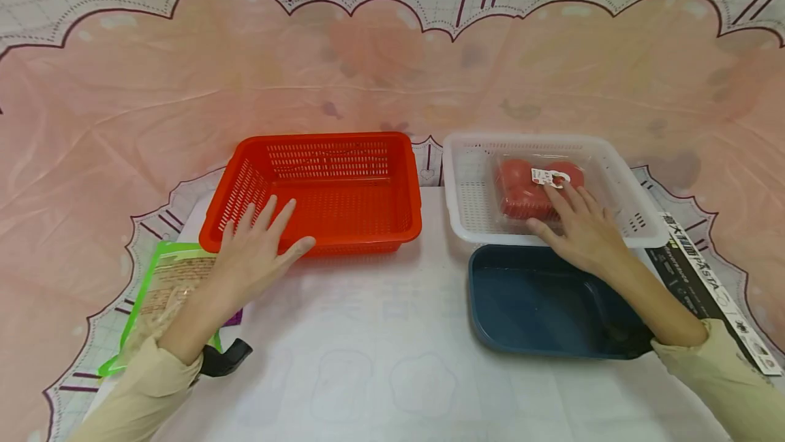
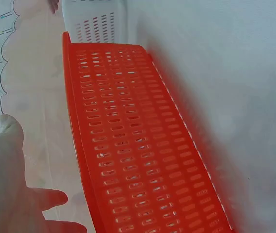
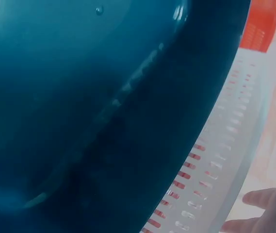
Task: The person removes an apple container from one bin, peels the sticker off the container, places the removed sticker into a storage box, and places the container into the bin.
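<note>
Head view: left hand (image 1: 257, 251) spread on red basket (image 1: 343, 156); right hand (image 1: 579, 227) flat on tomato pack (image 1: 521, 190), blue tub (image 1: 527, 302) beneath.

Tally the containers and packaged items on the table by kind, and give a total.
Perforated baskets: 2, red basket and white basket
Solid tubs: 1, blue tub
Packaged items: 3, tomato pack, green bag, pasta box
Total: 6

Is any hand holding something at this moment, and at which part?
Nothing is gripped. The left hand rests open on the front rim of the red basket. The right hand lies with straight fingers on the packaged tomatoes in the white basket.
</note>
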The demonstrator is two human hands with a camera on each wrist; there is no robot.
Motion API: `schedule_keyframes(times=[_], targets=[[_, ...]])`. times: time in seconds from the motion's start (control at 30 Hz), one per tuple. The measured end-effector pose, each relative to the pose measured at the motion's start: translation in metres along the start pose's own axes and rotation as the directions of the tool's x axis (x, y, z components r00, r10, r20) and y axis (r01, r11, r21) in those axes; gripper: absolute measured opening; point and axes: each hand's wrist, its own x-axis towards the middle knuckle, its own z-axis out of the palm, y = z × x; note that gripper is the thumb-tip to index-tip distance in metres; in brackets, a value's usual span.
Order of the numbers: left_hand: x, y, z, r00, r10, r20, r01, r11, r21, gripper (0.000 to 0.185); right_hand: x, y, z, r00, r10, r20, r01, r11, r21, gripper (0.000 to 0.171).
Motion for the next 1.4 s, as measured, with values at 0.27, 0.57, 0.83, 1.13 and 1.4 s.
schedule_keyframes(times=[0.27, 0.57, 0.83, 1.13, 1.4], targets=[[0.001, 0.006, 0.001, 1.0, 0.012, -0.014, -0.012, 1.0, -0.02, 0.088, 0.004, 0.008, -0.002, 1.0, 0.009, 0.011, -0.009, 1.0, 0.015, 0.085], [0.002, 0.01, 0.006, 0.999, 0.029, -0.046, -0.03, 0.999, -0.03, 0.087, 0.009, 0.015, -0.005, 1.0, 0.012, 0.009, -0.012, 1.0, 0.022, 0.083], [0.003, 0.017, 0.005, 0.997, 0.055, -0.049, -0.058, 0.996, -0.064, 0.085, 0.012, 0.023, -0.006, 1.0, 0.022, 0.009, -0.022, 0.999, 0.042, 0.082], [0.007, 0.029, 0.003, 0.997, 0.076, -0.032, -0.078, 0.994, -0.082, 0.084, 0.02, 0.034, -0.008, 1.0, 0.018, -0.016, -0.017, 0.998, 0.059, 0.082], [0.009, 0.036, 0.006, 0.996, 0.085, -0.02, -0.086, 0.99, -0.114, 0.084, 0.028, 0.044, -0.01, 0.999, -0.023, -0.047, 0.025, 0.998, 0.052, 0.076]])
